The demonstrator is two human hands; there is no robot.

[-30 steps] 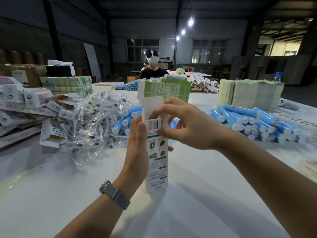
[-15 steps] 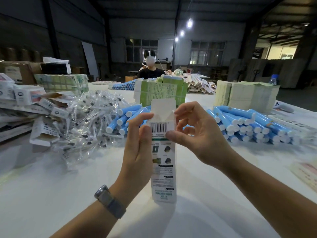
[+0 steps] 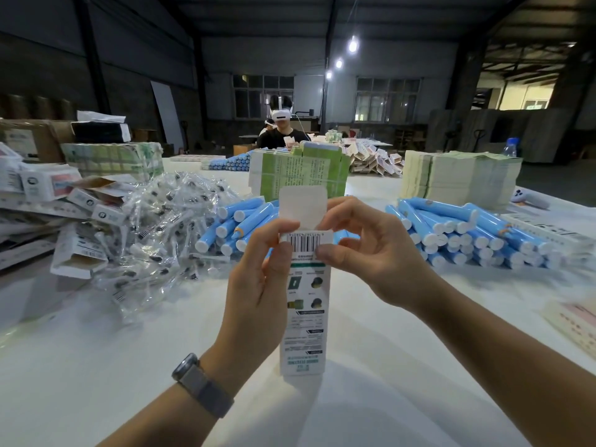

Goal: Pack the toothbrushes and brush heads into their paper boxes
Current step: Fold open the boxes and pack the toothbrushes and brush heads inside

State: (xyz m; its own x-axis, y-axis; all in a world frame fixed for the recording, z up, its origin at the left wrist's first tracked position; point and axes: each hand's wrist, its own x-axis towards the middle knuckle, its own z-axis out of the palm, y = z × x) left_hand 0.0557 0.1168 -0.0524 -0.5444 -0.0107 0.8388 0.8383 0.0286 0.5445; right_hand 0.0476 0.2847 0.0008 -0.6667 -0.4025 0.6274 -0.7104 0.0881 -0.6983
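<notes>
While the far left edge of the white table (image 3: 80, 366) holds a messy heap of white paper boxes (image 3: 48, 201), some lying open, a green bundle of flat cartons (image 3: 113, 159) sits behind them with a black box (image 3: 100, 132) on top. Next to the heap is a big pile of brush heads in clear bags (image 3: 154, 233). Just beside that pile lies a bunch of blue toothbrush handles (image 3: 235, 224) with white ends.

Near the middle, the left hand (image 3: 258, 285), with a grey watch (image 3: 201, 385) on its wrist, holds a tall white paper box (image 3: 306, 317) upright above the table. Its fingers are curled round the left side of the box and its thumb presses near the barcode. The top flap (image 3: 301, 206) of the box stands up open. Behind the box is a green stack of printed cartons (image 3: 303, 175), and far back a person with a white headset (image 3: 280, 127) sits at the table.

The right hand (image 3: 371, 253) pinches the top right edge of the box by the barcode, thumb in front and fingers bent behind the flap.

Further right lies a second, bigger pile of blue toothbrush handles (image 3: 467, 233). Behind it stands a pale stack of flat paper (image 3: 458, 175), with a water bottle (image 3: 511, 146) past it. By the right edge lie a white controller (image 3: 529, 198), a long white box (image 3: 548, 230) and some pink printed sheets (image 3: 574, 324).
</notes>
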